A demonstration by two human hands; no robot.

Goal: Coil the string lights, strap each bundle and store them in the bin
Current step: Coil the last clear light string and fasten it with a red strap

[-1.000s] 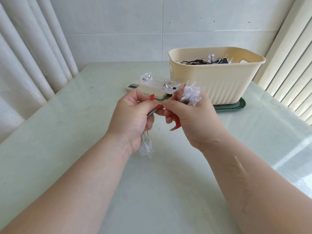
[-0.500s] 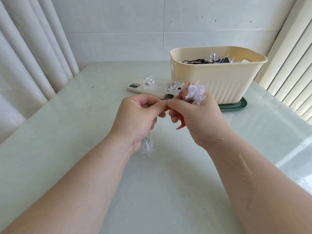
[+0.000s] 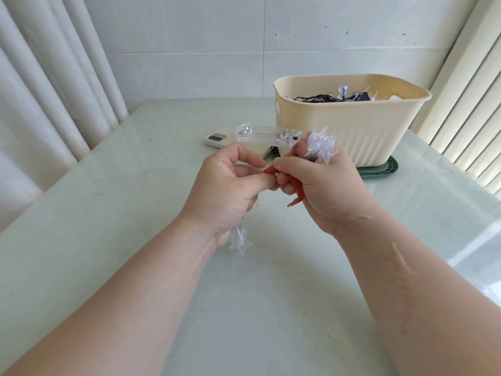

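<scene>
My left hand (image 3: 230, 191) and my right hand (image 3: 328, 185) meet above the table, both gripping a coiled bundle of clear star string lights (image 3: 322, 147). Clear stars stick up above my right hand and hang below my left wrist. A red strap (image 3: 296, 189) runs between my fingertips, with its loose end pointing down under my right hand. The clear battery box (image 3: 267, 134) of the string juts out to the left above my hands. The cream bin (image 3: 352, 137) stands behind my right hand with black-wired lights inside.
A cream phone (image 3: 217, 138) lies flat on the table behind my left hand. A green lid (image 3: 385, 169) sits under the bin. Curtains hang at the left, blinds at the right, and a tiled wall lies behind the pale green table (image 3: 108, 213).
The red strap's end at my left thumb is now tucked between the fingertips. Both hands have drifted slightly right and stayed pressed together on the bundle.
</scene>
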